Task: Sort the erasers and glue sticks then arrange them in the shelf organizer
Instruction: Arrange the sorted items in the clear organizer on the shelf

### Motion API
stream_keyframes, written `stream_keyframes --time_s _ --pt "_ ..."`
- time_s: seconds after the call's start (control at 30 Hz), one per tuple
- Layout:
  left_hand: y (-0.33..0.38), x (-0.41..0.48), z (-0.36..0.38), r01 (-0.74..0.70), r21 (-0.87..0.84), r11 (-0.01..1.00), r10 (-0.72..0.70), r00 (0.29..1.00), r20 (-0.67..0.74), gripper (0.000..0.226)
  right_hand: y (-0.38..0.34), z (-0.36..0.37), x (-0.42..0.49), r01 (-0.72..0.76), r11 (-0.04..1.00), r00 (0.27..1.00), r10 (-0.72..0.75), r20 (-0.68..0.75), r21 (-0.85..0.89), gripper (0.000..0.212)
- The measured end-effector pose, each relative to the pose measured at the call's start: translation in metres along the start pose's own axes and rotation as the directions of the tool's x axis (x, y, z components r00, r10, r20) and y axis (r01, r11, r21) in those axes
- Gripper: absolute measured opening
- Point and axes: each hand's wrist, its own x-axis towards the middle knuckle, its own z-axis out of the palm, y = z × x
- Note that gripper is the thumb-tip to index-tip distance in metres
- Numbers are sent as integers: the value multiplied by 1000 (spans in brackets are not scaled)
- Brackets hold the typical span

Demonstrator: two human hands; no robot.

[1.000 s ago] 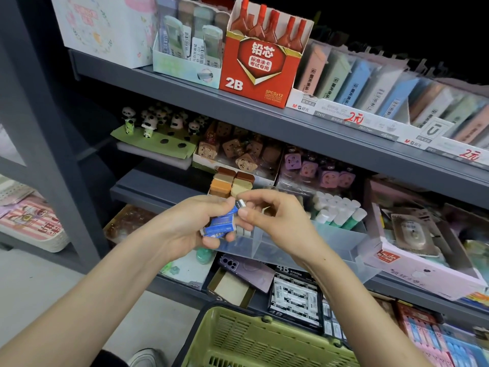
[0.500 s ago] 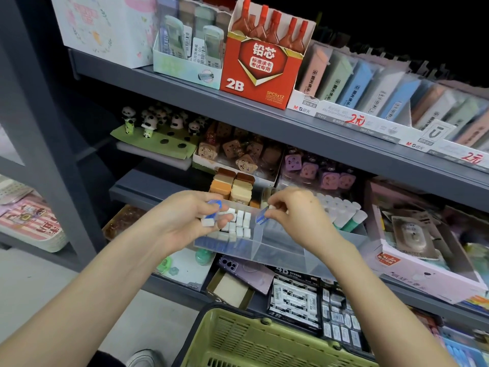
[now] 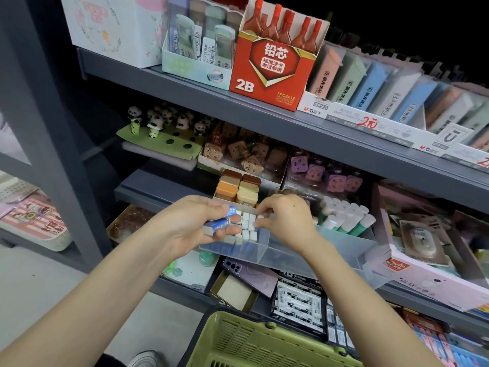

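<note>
A clear plastic shelf organizer [image 3: 285,254] sits on the middle shelf. Its left compartment holds several white erasers in blue sleeves standing on end [image 3: 246,227]. Its right compartment holds several glue sticks with white caps [image 3: 344,215]. My left hand [image 3: 195,223] grips a small bunch of blue-sleeved erasers [image 3: 221,222] just left of the organizer. My right hand [image 3: 284,219] is over the left compartment, fingertips curled down onto the eraser tops; whether it pinches one is hidden.
A green shopping basket [image 3: 254,343] sits below my arms. Stacked brown and tan erasers [image 3: 236,188] stand behind the organizer. A red 2B lead box [image 3: 270,59] is on the upper shelf. A pink-white box [image 3: 423,263] lies right of the organizer.
My right hand took an eraser from the bunch in my left hand and moved it down into the left compartment. The left hand stayed beside the organizer with the remaining erasers.
</note>
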Motion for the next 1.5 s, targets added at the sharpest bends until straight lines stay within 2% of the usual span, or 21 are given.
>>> stream_keyframes --time_s 0.13,0.3,0.37,0.4,0.43,0.5,0.57,0.7,0.77,0.93,1.1,1.13,1.17,1.27,1.3,1.4,1.5 --pt "1 0 -1 -6 -6 1000 6 1000 -12 11 1 1 -2 15 999 997 -17 -76 -30 15" --pt "-1 -1 -1 -12 -11 1000 12 1000 -23 13 1 -2 -6 10 999 997 -13 -71 -49 12" --pt "-1 -1 -1 -32 14 999 33 999 -28 17 0 -7 -12 -13 999 993 17 -116 33 13" --pt "-1 -1 -1 -40 34 999 41 999 -23 17 -1 -10 -15 -28 989 989 48 -140 144 15" --pt "-1 -1 -1 -45 62 997 45 999 -11 18 -3 -14 -19 -36 953 986 83 -145 301 16" --pt "-2 -2 1 -47 135 990 43 999 30 21 -13 -23 -28 -34 803 991 103 -83 595 14" --pt "-3 -4 5 -62 203 977 52 997 58 25 -23 -29 -36 -38 686 998 68 -13 727 9" --pt "-5 -6 11 -121 255 959 110 992 58 44 -27 -34 -41 -104 607 994 91 62 788 5" --pt "-5 -6 13 -131 240 962 113 990 89 43 -25 -36 -44 -144 546 988 119 94 826 10" --pt "-7 -3 17 -105 33 994 98 981 168 32 -20 -40 -53 -215 259 968 184 171 942 14" --pt "-15 -4 32 -249 54 967 231 946 229 38 -23 -38 -63 -236 -1 955 186 232 972 20" --pt "-16 -4 34 -285 100 953 256 939 231 39 -24 -38 -65 -235 6 953 197 229 972 19" --pt "-17 -4 35 -319 171 932 278 934 226 41 -24 -39 -67 -226 77 955 212 206 971 18" --pt "-19 -1 37 -362 349 864 303 929 213 41 -21 -46 -71 -139 458 979 195 53 878 27" --pt "-19 0 37 -357 377 855 292 931 220 41 -19 -49 -72 -94 536 988 154 12 839 32" --pt "-18 2 37 -321 457 830 219 940 262 45 -16 -57 -73 2 679 999 25 -27 734 32" --pt "-16 0 33 -292 477 829 166 943 290 47 -10 -62 -73 41 787 998 -7 -57 616 23"
